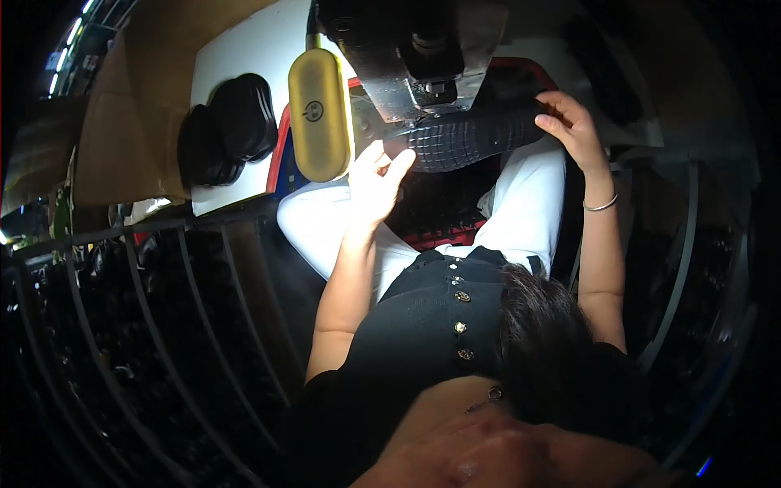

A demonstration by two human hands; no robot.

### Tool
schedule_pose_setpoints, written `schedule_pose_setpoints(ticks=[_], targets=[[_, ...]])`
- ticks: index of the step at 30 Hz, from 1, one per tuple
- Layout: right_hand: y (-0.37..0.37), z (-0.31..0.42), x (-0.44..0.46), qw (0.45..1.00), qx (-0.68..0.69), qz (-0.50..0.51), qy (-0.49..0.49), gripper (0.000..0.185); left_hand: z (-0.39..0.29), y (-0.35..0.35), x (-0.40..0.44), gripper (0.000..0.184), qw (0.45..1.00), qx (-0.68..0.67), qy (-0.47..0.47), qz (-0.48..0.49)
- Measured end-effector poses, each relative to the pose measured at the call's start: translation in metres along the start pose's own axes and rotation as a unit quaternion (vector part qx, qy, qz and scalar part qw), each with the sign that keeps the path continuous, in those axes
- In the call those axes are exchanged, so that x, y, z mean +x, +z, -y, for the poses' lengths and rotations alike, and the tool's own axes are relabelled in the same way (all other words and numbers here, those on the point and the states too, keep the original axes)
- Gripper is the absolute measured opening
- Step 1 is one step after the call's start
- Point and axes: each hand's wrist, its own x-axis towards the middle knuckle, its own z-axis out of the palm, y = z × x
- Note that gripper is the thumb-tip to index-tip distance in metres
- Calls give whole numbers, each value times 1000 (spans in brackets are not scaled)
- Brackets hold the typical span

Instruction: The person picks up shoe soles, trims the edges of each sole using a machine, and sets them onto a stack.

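A black sole (464, 142) with a grid-patterned tread lies crosswise under the metal machine head (427, 77). At its left end, my left hand (377, 177) has thumb and fingers closed on the edge in bright light. My right hand (576, 134) grips the right end, with the thumb on the near side and the fingers curled over the far side. The middle of the sole's upper edge passes close below the machine's metal plate, and whether they touch is unclear.
A yellow lamp (320, 114) hangs left of the machine. Stacked black soles (244, 118) rest on a white surface (213, 195) at the left. Dark shapes lie at the upper right. Metal bars (154, 313) stand behind me on both sides. A red edge (277, 154) borders the work area.
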Motion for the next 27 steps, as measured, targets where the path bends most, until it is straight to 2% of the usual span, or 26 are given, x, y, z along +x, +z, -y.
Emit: schedule_pose_setpoints(ticks=[2, 4, 5, 8, 9, 10, 12, 16, 18, 20, 23, 24, 26, 27], targets=[[3, 9, 10, 1000, -6, 12, -20, 25, 12, -13, -1, 15, 999, 25, 24, -8], [18, 36, 14, 999, -23, 22, -36, 24, 15, -33, 0, 17, 997, 70, 23, -9], [28, 48, 14, 999, -27, 25, -36, 22, 10, -35, -1, 21, 999, -40, 33, -15], [60, 54, 10, 999, -23, 6, -49, 26, 15, -70, 5, 20, 998, 3, 67, -20], [71, 57, 8, 999, -15, 0, -49, 27, 17, -81, 9, 21, 994, 21, 105, -13], [81, 60, 6, 999, -7, -6, -49, 28, 7, -84, 5, 21, 997, -47, 65, -14], [100, 59, 5, 999, 24, -10, -39, 30, 18, -105, 3, 23, 996, -84, 22, 22], [110, 66, 19, 996, -37, 34, -76, 23, 42, -130, 0, 30, 983, -125, -62, 117], [112, 69, 24, 994, -56, 55, -81, 25, 55, -122, -7, 41, 978, -98, -118, 141], [113, 73, 27, 991, -83, 74, -75, 28, 51, -102, -13, 40, 967, -79, -163, 182], [114, 83, 31, 987, -118, 88, -70, 32, 54, -69, -8, 38, 956, 68, -127, 256], [122, 68, 32, 974, -152, 74, -151, 29, 48, -51, -6, 38, 962, 52, -78, 256], [134, 55, 35, 936, -157, -2, -314, 34, 11, -14, -6, 32, 973, 37, -91, 210], [132, 68, 33, 957, -146, 6, -252, 28, -16, 2, -7, 28, 983, 84, -83, 140]])
